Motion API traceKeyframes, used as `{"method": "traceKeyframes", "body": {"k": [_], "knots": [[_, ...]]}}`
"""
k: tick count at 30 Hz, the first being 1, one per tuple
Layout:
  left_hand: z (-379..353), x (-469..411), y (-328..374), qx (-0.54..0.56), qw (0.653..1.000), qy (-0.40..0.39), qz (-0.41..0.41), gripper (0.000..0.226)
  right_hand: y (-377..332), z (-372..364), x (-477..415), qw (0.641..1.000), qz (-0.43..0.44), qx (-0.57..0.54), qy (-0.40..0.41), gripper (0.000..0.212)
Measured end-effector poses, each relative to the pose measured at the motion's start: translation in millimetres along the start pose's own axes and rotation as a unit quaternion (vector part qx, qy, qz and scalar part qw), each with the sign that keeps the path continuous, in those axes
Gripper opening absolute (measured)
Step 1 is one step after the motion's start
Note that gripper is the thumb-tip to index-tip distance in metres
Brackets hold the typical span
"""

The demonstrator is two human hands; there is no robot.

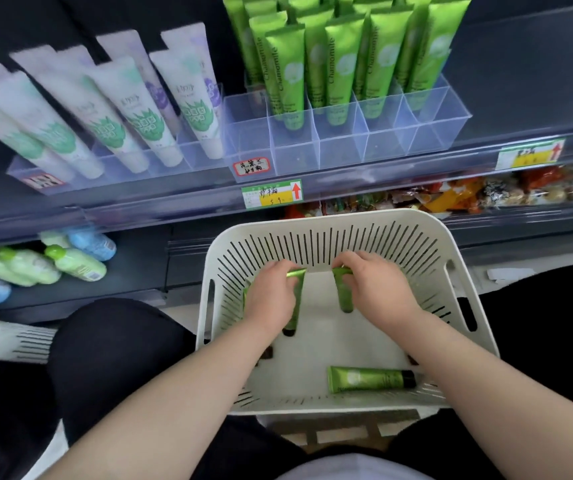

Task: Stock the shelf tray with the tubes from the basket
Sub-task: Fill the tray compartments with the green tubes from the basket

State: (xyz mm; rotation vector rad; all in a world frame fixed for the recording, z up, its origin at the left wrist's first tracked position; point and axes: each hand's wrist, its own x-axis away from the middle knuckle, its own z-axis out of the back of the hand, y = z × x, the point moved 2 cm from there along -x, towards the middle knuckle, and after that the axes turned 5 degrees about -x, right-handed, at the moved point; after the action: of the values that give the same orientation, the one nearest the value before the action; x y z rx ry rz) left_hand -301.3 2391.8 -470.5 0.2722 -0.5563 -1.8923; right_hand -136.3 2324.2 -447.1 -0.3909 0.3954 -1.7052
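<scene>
Both hands are down in the white slotted basket (326,216). The left hand (271,294) has its fingers curled round one green tube (295,306), with a second green edge peeking out beside it. The right hand (376,289) pinches another tube (343,296) by its crimped end. A loose tube (364,379) with a black cap lies flat at the basket's near side, so that's three clear tubes. Beyond the basket sits the clear divided shelf tray (347,154), with green standing tubes (342,64) in its rear cells, too many to count, several reading "Chamomile". The tray carries a handwritten sticker (251,167) I can't read. Under that is a price tag (273,194) with a red arrow. Beyond the basket to its left stand white tubes (132,109).
</scene>
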Motion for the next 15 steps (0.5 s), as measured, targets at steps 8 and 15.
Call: {"method": "traceKeyframes", "body": {"k": [8, 15], "knots": [[75.0, 8.6, 35.5, 0.044, 0.99, 0.125, -0.049, 0.022, -41.6, 75.1, -2.1, 0.991, 0.059, 0.028, 0.121, 0.029], [170.7, -7.2, 81.8, 0.043, 0.966, 0.222, -0.123, 0.022, -86.0, 150.2, -17.4, 0.969, 0.119, 0.023, 0.217, 0.024]]}}
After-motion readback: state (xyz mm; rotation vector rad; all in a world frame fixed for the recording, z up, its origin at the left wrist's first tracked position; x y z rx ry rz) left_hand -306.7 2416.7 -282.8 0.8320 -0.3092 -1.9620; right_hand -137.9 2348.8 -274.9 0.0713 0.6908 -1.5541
